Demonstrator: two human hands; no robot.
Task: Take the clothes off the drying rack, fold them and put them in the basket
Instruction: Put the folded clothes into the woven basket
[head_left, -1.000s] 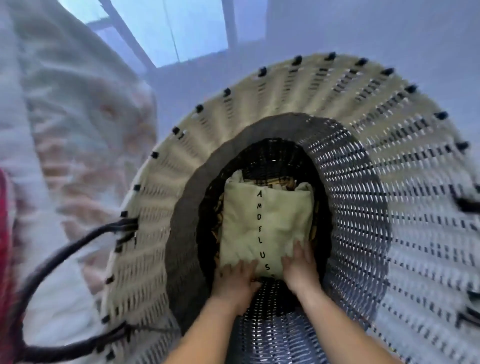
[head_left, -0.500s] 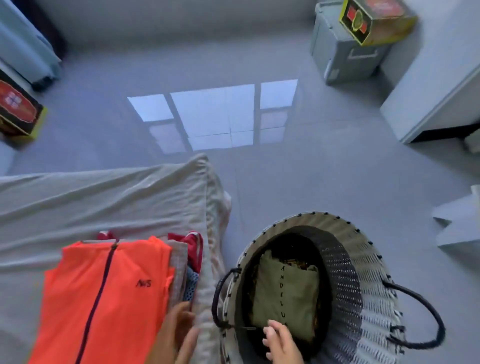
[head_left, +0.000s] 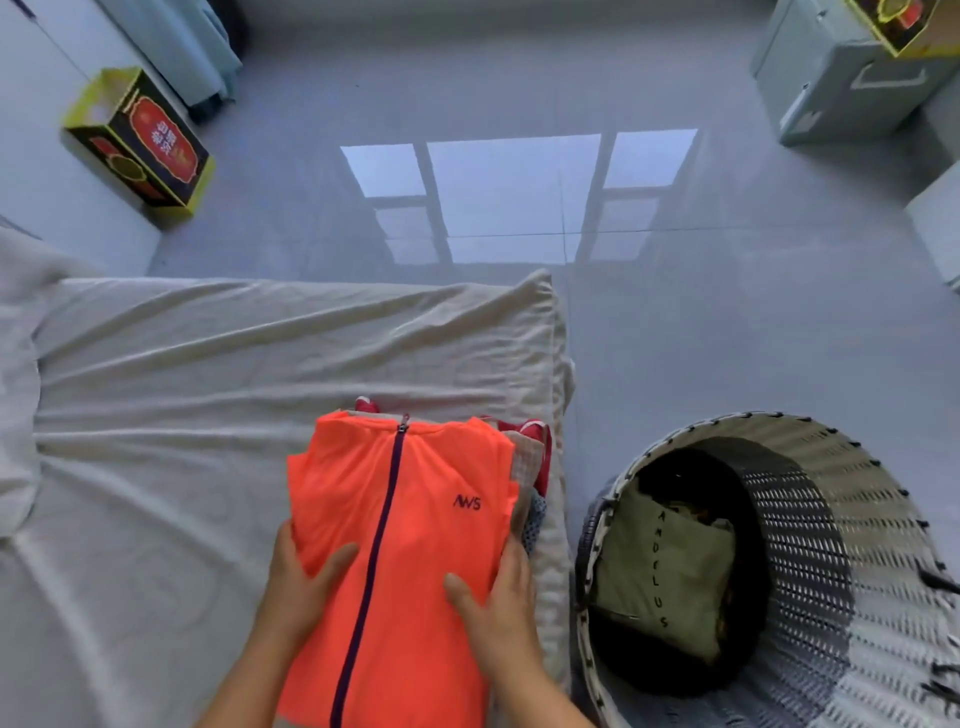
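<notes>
Left hand (head_left: 298, 590) and right hand (head_left: 501, 608) clamp one orange jacket (head_left: 421, 488) (one basket (head_left: 841, 525) beside).

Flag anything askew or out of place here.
Nothing is spilled or damaged. Under the orange jacket, a red garment and a checked cloth poke out unevenly past its right edge.

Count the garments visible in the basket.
2: an olive folded garment on top, and a patterned piece peeking out beneath its far edge. The basket may hide more underneath.
</notes>
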